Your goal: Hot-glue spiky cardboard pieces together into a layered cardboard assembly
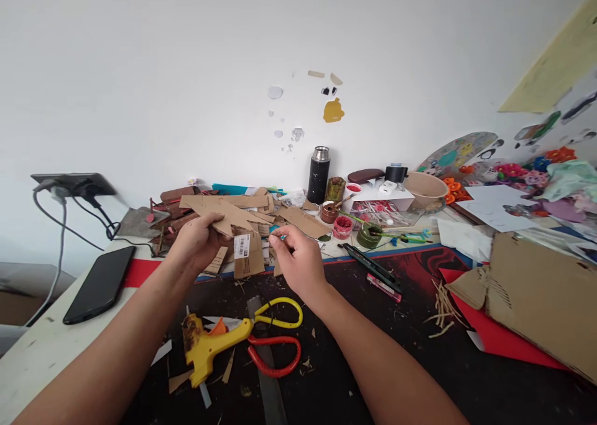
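Note:
My left hand [198, 241] is closed on a cut piece of brown cardboard [228, 215] with pointed ends, its thumb lying on top. To the right of that piece, my right hand [301, 260] has its thumb and forefinger pinched together; whatever is between them is too small to make out. Behind and below the hands lie more cardboard scraps, one carrying a white barcode label [242, 246]. Closer to me on the dark mat [336, 363] are a yellow glue gun [209, 344], scissors [280, 355] with one yellow and one red handle, and a metal ruler [270, 381].
A black phone [99, 285] lies at the left. Along the wall stand a black thermos [319, 179], paint jars [342, 228] and a beige bowl [425, 190]. A dark green cutter [370, 268] rests right of my hands. Large cardboard [543, 307] fills the right side.

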